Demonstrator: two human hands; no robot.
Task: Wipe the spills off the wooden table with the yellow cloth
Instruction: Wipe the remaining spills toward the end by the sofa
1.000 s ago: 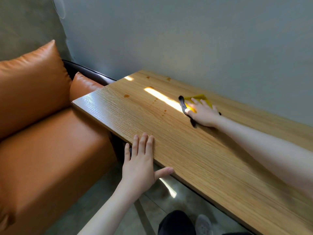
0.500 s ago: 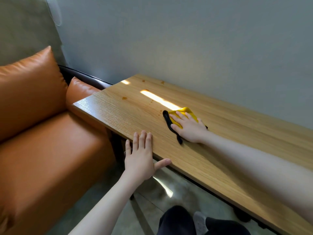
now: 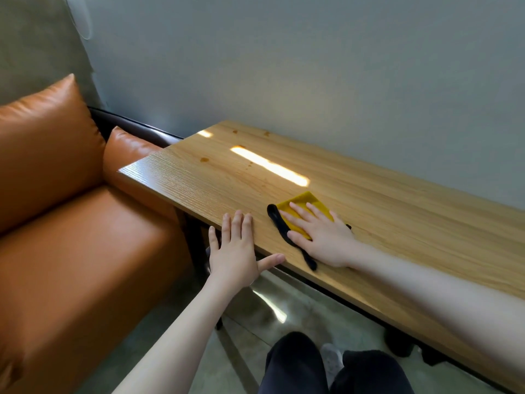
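Note:
The yellow cloth (image 3: 302, 201), edged in black, lies flat on the wooden table (image 3: 397, 223) near its front edge. My right hand (image 3: 324, 237) presses on the cloth with straight, spread fingers and covers most of it. My left hand (image 3: 237, 248) rests flat at the table's front edge, fingertips on the wood, palm hanging over the floor. Small brown spills (image 3: 204, 159) dot the far left part of the table, and more drops (image 3: 266, 133) sit near the wall.
An orange leather sofa (image 3: 71, 237) with a cushion stands left of the table, close to its end. A grey wall (image 3: 312, 66) runs along the table's far side. My dark-trousered legs (image 3: 298, 365) and the floor show below.
My right hand has dragged the cloth from the far middle of the table back toward the front edge. The left hand has stayed at the edge.

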